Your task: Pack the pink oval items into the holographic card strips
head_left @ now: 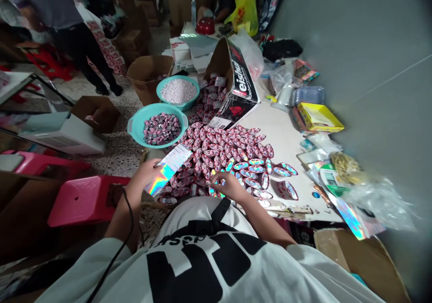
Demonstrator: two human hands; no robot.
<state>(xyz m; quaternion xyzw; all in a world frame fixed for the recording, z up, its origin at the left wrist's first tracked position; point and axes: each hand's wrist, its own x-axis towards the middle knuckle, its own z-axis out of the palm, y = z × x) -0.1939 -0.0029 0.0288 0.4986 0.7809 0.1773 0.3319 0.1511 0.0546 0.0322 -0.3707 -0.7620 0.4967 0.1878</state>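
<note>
My left hand (pixel 146 171) grips the near end of a shiny holographic sticker strip (pixel 168 168), which slants up and to the right. My right hand (pixel 227 184) rests on the near edge of a big pile of oval pink and holographic pieces (pixel 229 154) spread over the white table (pixel 286 136). Its fingers are curled down onto the pieces, and whether they pinch one is hidden.
Two teal bowls stand at the table's left edge: the near bowl (pixel 158 125) holds round badges, the far bowl (pixel 178 91) pale pieces. An open black carton (pixel 236 87), a yellow box (pixel 319 118), plastic bags (pixel 374 195), pink stools (pixel 84 199) and a standing person (pixel 74 28) surround the spot.
</note>
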